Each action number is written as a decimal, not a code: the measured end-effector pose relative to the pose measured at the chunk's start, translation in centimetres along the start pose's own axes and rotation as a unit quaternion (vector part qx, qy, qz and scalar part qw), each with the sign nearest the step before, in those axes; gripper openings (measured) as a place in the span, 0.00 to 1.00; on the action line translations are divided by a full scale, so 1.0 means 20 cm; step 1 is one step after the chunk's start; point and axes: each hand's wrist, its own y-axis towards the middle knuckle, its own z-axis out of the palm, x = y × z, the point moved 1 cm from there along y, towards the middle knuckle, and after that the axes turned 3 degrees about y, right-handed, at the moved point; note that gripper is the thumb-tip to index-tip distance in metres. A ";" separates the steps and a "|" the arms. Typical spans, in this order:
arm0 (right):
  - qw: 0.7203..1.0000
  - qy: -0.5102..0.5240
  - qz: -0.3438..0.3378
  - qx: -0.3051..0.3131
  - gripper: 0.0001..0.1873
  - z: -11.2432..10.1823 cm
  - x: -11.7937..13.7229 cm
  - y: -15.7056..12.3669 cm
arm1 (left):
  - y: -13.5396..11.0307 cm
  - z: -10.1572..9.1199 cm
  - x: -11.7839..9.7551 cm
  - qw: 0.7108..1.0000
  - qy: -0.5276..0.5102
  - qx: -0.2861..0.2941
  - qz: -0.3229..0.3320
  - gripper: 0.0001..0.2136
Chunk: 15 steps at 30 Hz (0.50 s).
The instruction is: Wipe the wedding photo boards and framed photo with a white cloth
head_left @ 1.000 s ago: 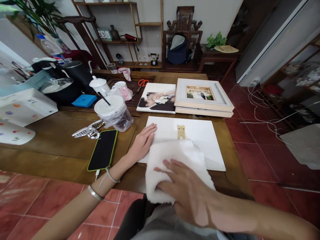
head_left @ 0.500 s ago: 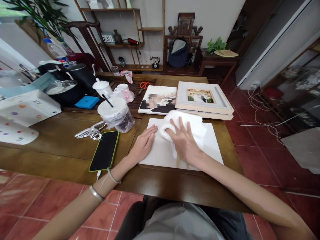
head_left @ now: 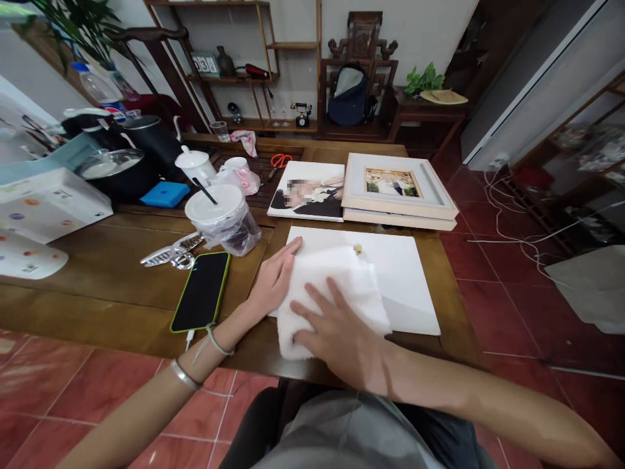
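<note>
A white panel [head_left: 407, 286], which looks flat and smooth, lies on the wooden table in front of me. Across its left half and over its near edge spreads a white towel [head_left: 336, 267], with a small yellowish mark near its far corner. My right hand [head_left: 332, 326] is open and rests on top of the towel, fingers spread. My left hand [head_left: 274, 279] is open too, its fingers stretched along the panel's left edge beside the towel. The part of the panel under the towel is hidden.
Beyond the panel lie a photo print [head_left: 307, 195] and stacked white picture frames [head_left: 346, 202]. To the left are a phone [head_left: 201, 293] on a cable, a lidded cup [head_left: 215, 208] in a plastic bag, silver scissors-like tool [head_left: 170, 254], a blue box [head_left: 165, 194] and orange-handled scissors [head_left: 280, 161].
My right hand has drawn the towel toward me and leftward, from the panel's far side to its near edge. The towel is now spread flatter. My left hand has stayed at the left edge.
</note>
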 end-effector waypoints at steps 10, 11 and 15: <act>0.978 0.203 0.005 -0.058 0.25 -0.31 -0.14 -0.28 | 0.01 0.02 0.01 0.998 0.020 0.048 0.036 0.17; 0.977 0.192 0.034 -0.089 0.24 -0.35 -0.16 -0.29 | 0.01 0.02 0.02 0.997 0.026 0.050 0.045 0.16; 0.971 0.058 0.160 -0.169 0.25 -0.46 -0.24 -0.21 | 0.01 0.03 0.02 0.996 0.062 0.048 0.051 0.14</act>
